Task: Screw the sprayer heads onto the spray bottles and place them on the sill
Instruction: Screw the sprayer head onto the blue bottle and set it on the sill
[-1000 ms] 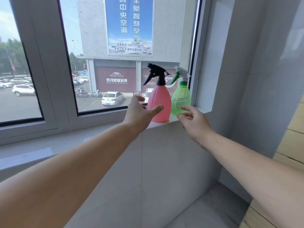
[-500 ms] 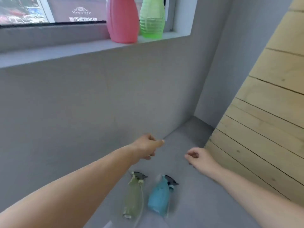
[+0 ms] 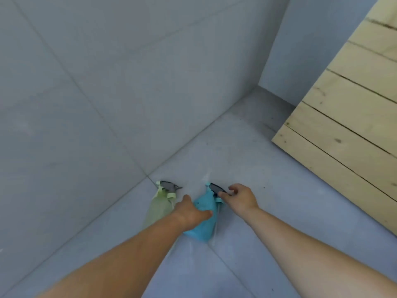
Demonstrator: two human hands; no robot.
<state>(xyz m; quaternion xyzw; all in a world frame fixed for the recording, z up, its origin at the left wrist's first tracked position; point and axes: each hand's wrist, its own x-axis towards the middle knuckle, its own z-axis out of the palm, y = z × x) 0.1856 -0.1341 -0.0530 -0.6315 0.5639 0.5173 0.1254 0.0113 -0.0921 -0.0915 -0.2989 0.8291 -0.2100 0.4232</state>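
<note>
On grey floor tiles [image 3: 268,173], the left hand [image 3: 191,214] curves over a translucent blue plastic spray bottle [image 3: 204,230] lying flat. The right hand [image 3: 240,198] touches its black sprayer head [image 3: 214,187] with curled fingers. I cannot tell whether either hand grips. Just beside it lies 1 pale green plastic spray bottle [image 3: 159,208], near the grey wall [image 3: 107,82].

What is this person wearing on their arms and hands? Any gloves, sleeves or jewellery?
Nothing that shows. Both forearms are bare right to the bottom edge of the picture, with no sleeve or cuff in sight. The left hand and the right hand have no gloves, and no watch, bracelet or ring shows, though the picture is a little blurred for small details.
</note>
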